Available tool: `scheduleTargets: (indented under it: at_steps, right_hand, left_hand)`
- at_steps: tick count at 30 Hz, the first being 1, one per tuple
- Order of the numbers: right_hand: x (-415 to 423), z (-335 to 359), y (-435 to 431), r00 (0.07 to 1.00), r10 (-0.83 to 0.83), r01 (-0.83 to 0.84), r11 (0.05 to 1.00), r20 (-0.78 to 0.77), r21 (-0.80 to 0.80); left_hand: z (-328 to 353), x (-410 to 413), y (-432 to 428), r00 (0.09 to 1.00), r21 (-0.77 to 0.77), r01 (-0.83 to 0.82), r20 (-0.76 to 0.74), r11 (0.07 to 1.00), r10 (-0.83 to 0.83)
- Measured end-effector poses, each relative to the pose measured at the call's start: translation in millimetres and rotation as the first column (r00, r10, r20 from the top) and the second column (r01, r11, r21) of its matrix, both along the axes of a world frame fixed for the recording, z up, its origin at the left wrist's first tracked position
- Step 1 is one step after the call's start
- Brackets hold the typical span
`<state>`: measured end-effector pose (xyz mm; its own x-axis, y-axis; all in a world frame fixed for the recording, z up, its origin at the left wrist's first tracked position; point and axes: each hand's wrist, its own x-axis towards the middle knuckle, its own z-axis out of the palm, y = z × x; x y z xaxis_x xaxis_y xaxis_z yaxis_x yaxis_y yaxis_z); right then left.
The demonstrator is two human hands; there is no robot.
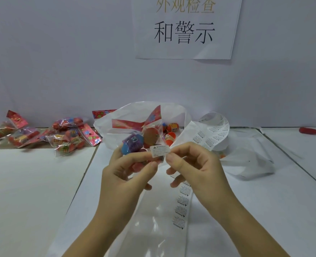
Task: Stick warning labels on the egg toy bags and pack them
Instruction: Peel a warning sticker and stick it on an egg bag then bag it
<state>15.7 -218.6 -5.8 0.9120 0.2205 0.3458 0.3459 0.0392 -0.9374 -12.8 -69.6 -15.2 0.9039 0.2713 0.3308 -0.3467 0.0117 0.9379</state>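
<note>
an egg toy bag is being held up over the middle of the worktop by the left hand, whose fingers and thumb are being curled round its lower part. a blue and purple egg and an orange egg are being shown through the clear film, and the bag's red header is being pointed up and to the right. a white warning label is being pinched at its right edge between the thumb and forefinger of the right hand, the other fingers being held loosely bent. the label is being laid against the front of the bag, just above the left thumb; whether it is stuck down cannot be told. a label strip is being trailed from under the right hand toward the near edge, over a flat clear bag, and more of it is being curled up behind that hand. just behind the held bag a large clear bag is being propped open, with loose eggs inside. a pile of egg toy bags is being spread along the far edge at the left. a red object is being rested near the far right corner. a paper sign is being displayed on the wall behind.
</note>
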Motion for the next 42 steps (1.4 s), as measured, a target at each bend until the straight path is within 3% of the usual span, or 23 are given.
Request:
scheduleTargets:
  at_steps: [5,9,12,14,17,19,21,23,25,28,31,35,40,42]
  right_hand:
    - [8.8,1.5,-7.4,0.984,-0.174,0.177,0.925,-0.04,0.337]
    - [9.2,-1.8,-3.3,0.989,0.005,0.023,0.982,-0.147,0.187]
    - [4.5,-6.8,3.7,0.978,0.085,-0.041,0.973,-0.189,0.225]
    - [2.2,-7.3,6.2,0.991,0.022,0.012,0.968,-0.132,0.25]
    - [-2.1,-8.7,8.0,0.992,-0.125,0.123,0.949,-0.012,0.291]
    - [-4.2,-10.6,9.1,0.958,-0.261,0.228,0.943,0.116,0.242]
    - [-7.3,-12.4,11.2,0.914,-0.291,0.264,0.956,0.283,0.13]
    - [-13.4,-16.0,14.1,0.899,-0.19,0.209,0.978,0.394,-0.007]
    - [-20.0,-15.6,16.9,0.888,-0.077,0.132,0.987,0.453,-0.092]
    - [-20.7,-8.7,16.3,0.862,-0.126,0.121,0.992,0.49,0.043]
    - [-14.7,0.4,13.3,0.899,-0.291,0.259,0.956,0.326,0.14]
    - [-3.3,1.0,5.2,0.994,-0.107,0.111,0.974,-0.032,0.198]
    - [3.8,1.4,-1.5,0.997,-0.037,0.05,0.975,-0.066,0.217]
    - [4.5,1.8,-2.2,0.996,0.029,-0.011,0.978,-0.084,0.207]
  left_hand:
    - [-3.3,5.0,5.5,0.998,-0.132,0.009,-0.067,0.991,-0.018]
    - [0.2,3.2,5.6,0.99,-0.202,0.13,-0.026,0.971,-0.137]
    - [1.8,1.2,3.7,0.985,-0.139,0.173,0.006,0.975,-0.174]
    - [0.5,-0.3,0.3,0.989,-0.075,0.146,0.034,0.986,-0.144]
    - [-8.1,-5.1,-5.9,0.995,0.2,-0.089,0.058,0.976,0.078]
    - [-10.5,-9.3,-11.2,0.99,0.25,-0.137,0.048,0.959,0.129]
    - [-11.5,-10.2,-17.5,0.999,0.062,0.039,-0.001,0.997,-0.039]
    - [-9.8,-9.8,-19.5,0.969,-0.23,0.228,-0.036,0.946,-0.243]
    - [-6.3,-8.1,-16.4,0.952,-0.39,0.249,-0.07,0.887,-0.299]
    - [-1.4,-3.4,-8.0,0.959,-0.54,0.187,-0.08,0.821,-0.271]
    - [2.9,-1.7,-5.1,0.967,-0.588,0.147,-0.085,0.795,-0.242]
    - [2.6,-1.8,-3.7,0.958,-0.554,0.166,-0.107,0.816,-0.267]
    - [3.3,1.4,9.2,0.893,-0.553,0.293,-0.133,0.78,-0.43]
    - [4.2,1.8,12.2,0.878,-0.498,0.318,-0.165,0.807,-0.449]
